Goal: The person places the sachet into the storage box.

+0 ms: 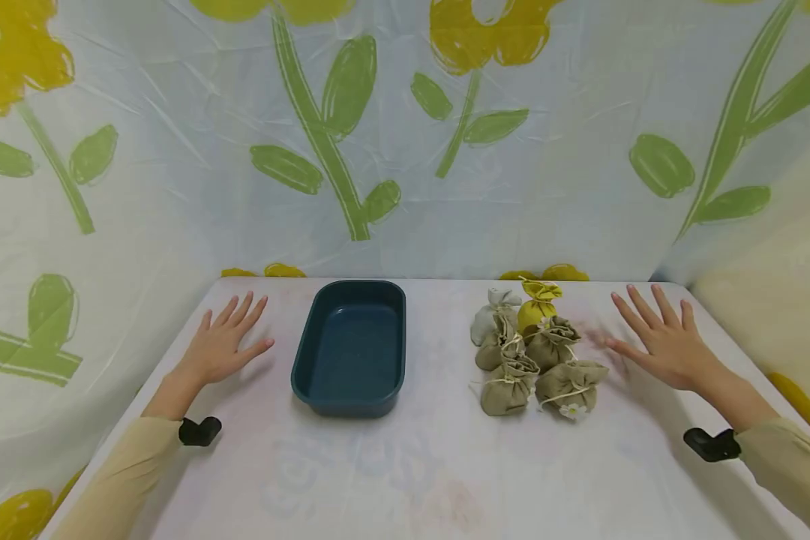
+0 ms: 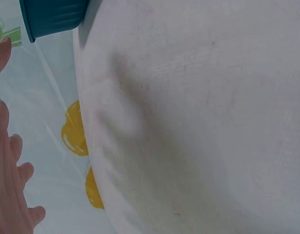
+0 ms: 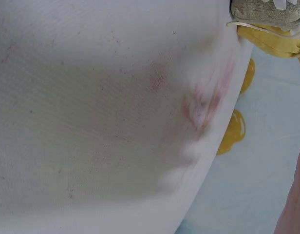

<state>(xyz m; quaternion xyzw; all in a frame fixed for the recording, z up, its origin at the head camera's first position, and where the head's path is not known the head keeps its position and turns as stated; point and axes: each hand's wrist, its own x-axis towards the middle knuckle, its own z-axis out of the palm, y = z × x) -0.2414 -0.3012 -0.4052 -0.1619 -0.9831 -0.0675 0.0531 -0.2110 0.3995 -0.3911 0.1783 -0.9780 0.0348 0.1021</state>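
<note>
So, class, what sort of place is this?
Likely a screened-off tabletop workspace: flower-printed sheeting hangs behind a white table bearing a dark blue tray and small tied bags.

A dark teal, open-topped rectangular tray (image 1: 352,349) sits upright near a spread left hand (image 1: 219,349); tied cloth pouches (image 1: 548,354) in tan, yellow and pale gray cluster near a spread right hand (image 1: 671,351).

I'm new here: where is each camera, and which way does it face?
Head: on the head, facing forward and down at tray and pouches; left hand and right hand show.
Left wrist: worn there, facing the tabletop; left hand partly shows.
Right wrist: worn there, facing the tabletop; right hand barely shows.
Head and left wrist share the tray.
</note>
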